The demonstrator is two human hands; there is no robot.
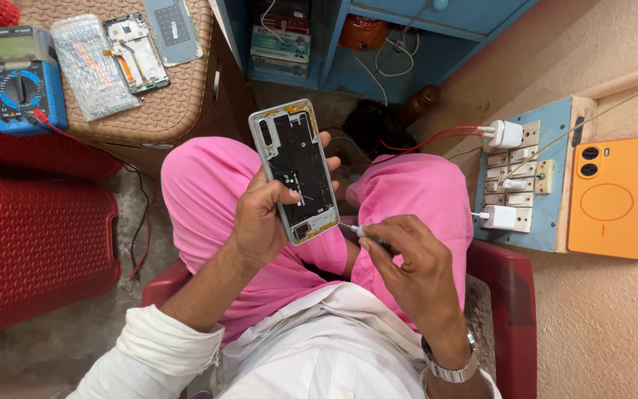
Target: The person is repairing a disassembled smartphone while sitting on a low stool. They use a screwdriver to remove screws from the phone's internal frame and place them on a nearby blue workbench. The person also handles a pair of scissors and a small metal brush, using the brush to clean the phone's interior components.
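The left hand [260,222] grips the opened phone [295,171] upright above the pink lap, while the right hand [415,270] pinches a small screwdriver [359,231] whose tip meets the phone's lower right corner; keeping the frame steady and the tip square to the screw would probably serve best. Counted: two red stools [38,251], one wicker stool [164,111] with one multimeter [23,77] at its left edge, one orange phone [609,197], two white chargers [502,177]
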